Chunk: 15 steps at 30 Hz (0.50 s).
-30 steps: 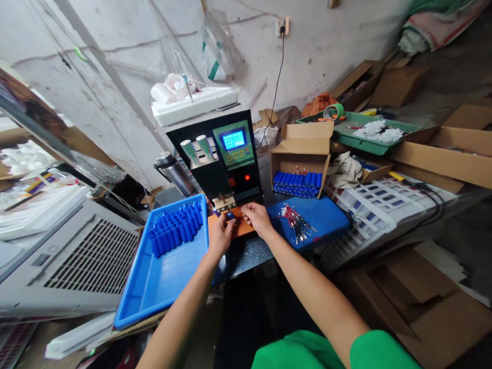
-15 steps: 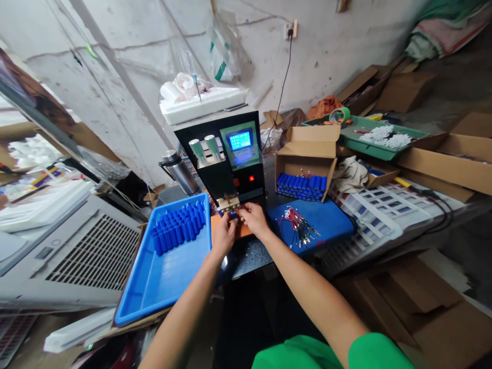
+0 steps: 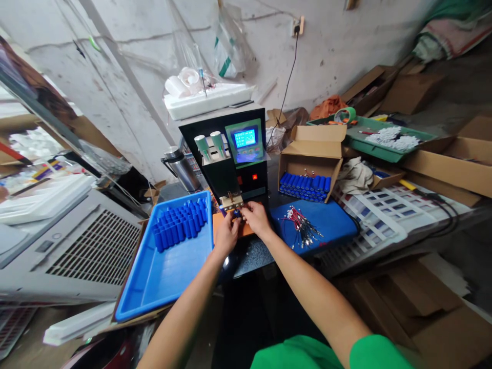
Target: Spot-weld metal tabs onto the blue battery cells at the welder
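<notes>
The person's left hand [image 3: 226,234] pinches a blue cell [image 3: 237,213] under the metal head [image 3: 231,203] at the lower front of the black machine [image 3: 223,178], over its orange block [image 3: 220,225]. The right hand [image 3: 257,217] has its thumb and fingertips drawn together just beside the cell; whatever they pinch is too small to tell. On the machine, 1 screen [image 3: 245,137] and 1 red light [image 3: 254,177] glow. Left of the machine, a blue tray [image 3: 172,271] bears upright blue cells [image 3: 179,226]; right of it, a cardboard box [image 3: 315,148] holds more, lying flat, with a wire bundle [image 3: 302,225] on a blue mat [image 3: 338,226] nearer the person.
</notes>
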Each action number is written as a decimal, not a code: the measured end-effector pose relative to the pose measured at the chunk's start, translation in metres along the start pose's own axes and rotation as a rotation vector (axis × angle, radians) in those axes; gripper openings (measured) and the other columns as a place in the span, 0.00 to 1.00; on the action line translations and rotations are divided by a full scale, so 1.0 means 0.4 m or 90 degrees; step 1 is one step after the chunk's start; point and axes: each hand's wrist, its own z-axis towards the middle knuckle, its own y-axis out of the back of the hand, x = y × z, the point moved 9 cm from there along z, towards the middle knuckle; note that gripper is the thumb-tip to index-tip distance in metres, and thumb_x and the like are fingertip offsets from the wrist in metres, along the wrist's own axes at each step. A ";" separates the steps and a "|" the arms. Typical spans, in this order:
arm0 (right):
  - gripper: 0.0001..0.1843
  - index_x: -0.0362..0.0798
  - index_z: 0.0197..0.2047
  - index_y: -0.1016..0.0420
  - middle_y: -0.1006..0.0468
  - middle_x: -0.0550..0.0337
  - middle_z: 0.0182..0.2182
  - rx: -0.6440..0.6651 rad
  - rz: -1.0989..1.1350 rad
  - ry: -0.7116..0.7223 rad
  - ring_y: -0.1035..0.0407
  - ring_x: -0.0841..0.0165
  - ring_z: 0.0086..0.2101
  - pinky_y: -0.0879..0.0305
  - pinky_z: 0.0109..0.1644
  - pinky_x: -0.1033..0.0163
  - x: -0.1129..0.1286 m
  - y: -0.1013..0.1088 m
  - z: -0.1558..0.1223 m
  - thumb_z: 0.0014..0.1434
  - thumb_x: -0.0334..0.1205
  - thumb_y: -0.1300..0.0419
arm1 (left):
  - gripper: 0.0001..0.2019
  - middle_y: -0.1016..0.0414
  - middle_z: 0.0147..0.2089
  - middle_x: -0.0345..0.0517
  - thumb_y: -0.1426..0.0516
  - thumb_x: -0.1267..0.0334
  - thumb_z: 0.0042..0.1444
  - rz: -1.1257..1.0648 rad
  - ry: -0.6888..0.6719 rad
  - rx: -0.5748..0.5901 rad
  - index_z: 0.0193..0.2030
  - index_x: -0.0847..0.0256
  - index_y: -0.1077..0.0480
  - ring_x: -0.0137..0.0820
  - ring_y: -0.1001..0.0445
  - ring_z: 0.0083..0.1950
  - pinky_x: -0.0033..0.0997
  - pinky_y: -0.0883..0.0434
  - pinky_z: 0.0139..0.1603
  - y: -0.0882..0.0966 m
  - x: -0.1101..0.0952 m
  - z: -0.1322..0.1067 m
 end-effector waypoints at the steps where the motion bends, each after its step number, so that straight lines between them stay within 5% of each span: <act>1: 0.09 0.49 0.23 0.33 0.31 0.64 0.19 0.001 -0.002 -0.001 0.36 0.70 0.24 0.42 0.25 0.68 0.001 -0.001 0.000 0.51 0.43 0.43 | 0.13 0.23 0.45 0.47 0.48 0.61 0.60 0.009 -0.001 0.001 0.50 0.60 0.32 0.35 0.24 0.43 0.34 0.30 0.46 0.000 -0.001 -0.001; 15: 0.13 0.46 0.26 0.32 0.29 0.62 0.22 0.022 0.020 -0.033 0.33 0.71 0.23 0.38 0.22 0.68 -0.005 -0.015 -0.004 0.50 0.48 0.40 | 0.13 0.23 0.45 0.47 0.50 0.63 0.61 0.014 -0.012 0.002 0.50 0.61 0.33 0.35 0.25 0.45 0.34 0.30 0.49 -0.002 -0.009 0.000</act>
